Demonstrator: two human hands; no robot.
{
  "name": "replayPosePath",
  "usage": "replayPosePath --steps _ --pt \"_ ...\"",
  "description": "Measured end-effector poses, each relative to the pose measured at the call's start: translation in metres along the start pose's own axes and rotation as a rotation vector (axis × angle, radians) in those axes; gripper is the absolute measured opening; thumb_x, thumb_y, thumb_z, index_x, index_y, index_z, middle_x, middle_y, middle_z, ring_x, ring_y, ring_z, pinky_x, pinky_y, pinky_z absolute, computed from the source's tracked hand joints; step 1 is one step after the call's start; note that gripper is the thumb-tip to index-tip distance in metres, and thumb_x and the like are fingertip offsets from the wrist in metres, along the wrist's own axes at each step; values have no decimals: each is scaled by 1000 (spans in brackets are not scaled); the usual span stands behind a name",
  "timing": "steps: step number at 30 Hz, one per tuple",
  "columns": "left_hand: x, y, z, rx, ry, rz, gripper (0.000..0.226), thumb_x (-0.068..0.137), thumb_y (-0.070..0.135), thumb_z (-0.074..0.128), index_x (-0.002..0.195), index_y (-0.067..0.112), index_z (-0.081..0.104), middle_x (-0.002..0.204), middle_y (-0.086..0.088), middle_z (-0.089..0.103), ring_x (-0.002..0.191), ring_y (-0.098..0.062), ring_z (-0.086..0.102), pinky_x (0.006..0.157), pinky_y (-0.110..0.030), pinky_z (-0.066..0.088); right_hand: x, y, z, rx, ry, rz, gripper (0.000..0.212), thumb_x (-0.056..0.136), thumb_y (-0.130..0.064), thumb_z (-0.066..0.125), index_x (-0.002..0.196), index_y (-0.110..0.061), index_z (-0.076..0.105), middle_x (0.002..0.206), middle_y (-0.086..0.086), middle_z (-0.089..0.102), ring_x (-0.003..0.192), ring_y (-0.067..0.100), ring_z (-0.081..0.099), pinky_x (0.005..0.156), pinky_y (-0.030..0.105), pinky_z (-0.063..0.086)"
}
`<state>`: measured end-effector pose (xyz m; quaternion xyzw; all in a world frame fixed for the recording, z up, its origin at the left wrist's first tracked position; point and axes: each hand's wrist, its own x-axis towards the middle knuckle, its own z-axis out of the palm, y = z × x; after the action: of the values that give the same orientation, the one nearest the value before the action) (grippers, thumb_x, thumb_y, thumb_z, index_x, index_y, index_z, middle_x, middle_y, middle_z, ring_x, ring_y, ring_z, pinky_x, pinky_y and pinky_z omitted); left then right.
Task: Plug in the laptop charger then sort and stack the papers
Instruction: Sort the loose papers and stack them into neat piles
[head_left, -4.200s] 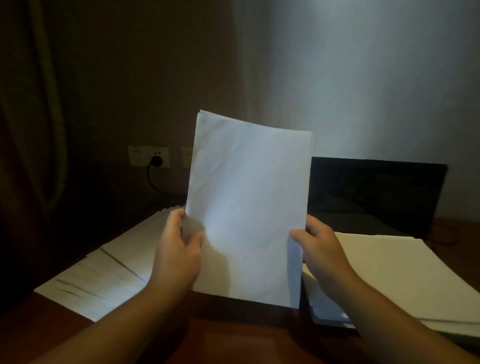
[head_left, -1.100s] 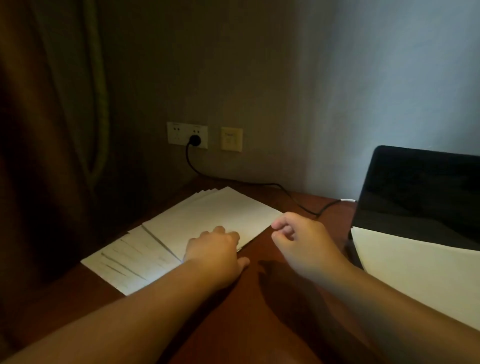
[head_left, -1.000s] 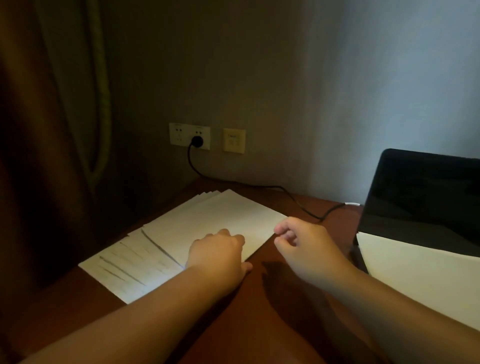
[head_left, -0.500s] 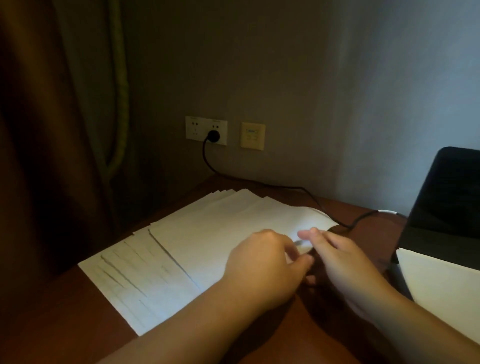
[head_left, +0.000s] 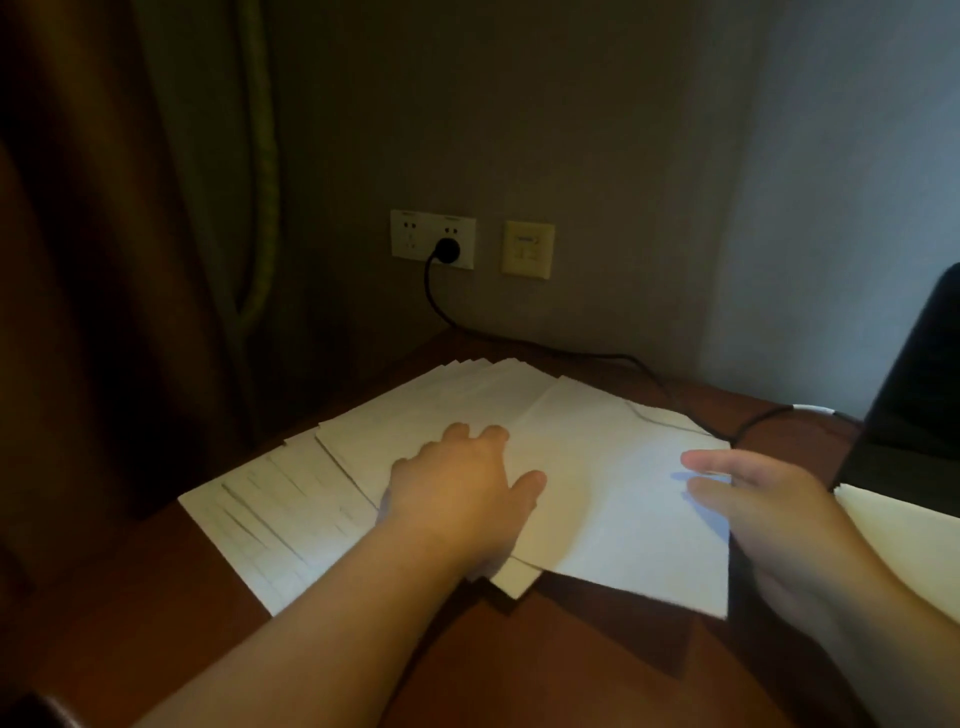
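My left hand (head_left: 460, 486) is lying flat, palm down, on the spread of papers (head_left: 415, 415), fingers straight and a bit fanned, thumb sticking out toward the top sheet (head_left: 613, 499). That top sheet is the one I've got by its right edge with my right hand (head_left: 763, 509): thumb on top of the paper, the other fingers underneath, so it's a loose pinch on that edge, though the hand's kinda blurry so I can't say how tight. The sheet is lifted off the rest and its near corner hangs out past the pile over the desk (head_left: 519, 670), which is a reddish-brown wood. The rest of the papers are fanned out under and left of the top sheet, the ones furthest left stepped so you see a row of edges. Right of the top sheet there's another stack of paper (head_left: 904, 540) at the frame edge, and just behind that stack is the dark laptop (head_left: 914, 405), only partly in view. The charger cable (head_left: 571, 356) runs along the desk behind the top sheet, and its plug (head_left: 447, 250) sits in the white wall socket (head_left: 432, 239) up on the wall behind the papers, so that part's plugged in. Next to the socket, on its right, is a yellowish wall plate (head_left: 527, 249). Left of the papers a dark curtain (head_left: 130, 260) hangs down.
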<state>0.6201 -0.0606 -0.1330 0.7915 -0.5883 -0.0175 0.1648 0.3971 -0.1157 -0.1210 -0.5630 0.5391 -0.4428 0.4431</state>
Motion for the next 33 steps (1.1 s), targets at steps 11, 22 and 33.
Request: replayPosePath --steps 11,22,33 --pt "9 -30 -11 178 -159 17 69 87 74 40 144 36 38 140 4 51 122 -21 51 102 -45 45 2 2 1 -347 92 -102 24 88 -29 72 109 -35 62 135 -6 47 124 18 47 90 35 42" --pt "-8 -27 -3 -54 29 65 47 100 50 46 145 39 42 146 11 49 125 -12 52 99 -30 46 -29 2 20 -1030 -492 -449 72 85 -71 51 147 -54 18 162 -23 6 149 6 11 115 32 25" --pt "-4 -30 -19 -934 165 -183 37 97 25 62 133 25 56 117 6 57 78 -4 56 52 -12 49 -28 4 23 -997 -415 -676 55 99 -29 54 147 -47 32 145 -25 44 130 -1 43 97 7 34"
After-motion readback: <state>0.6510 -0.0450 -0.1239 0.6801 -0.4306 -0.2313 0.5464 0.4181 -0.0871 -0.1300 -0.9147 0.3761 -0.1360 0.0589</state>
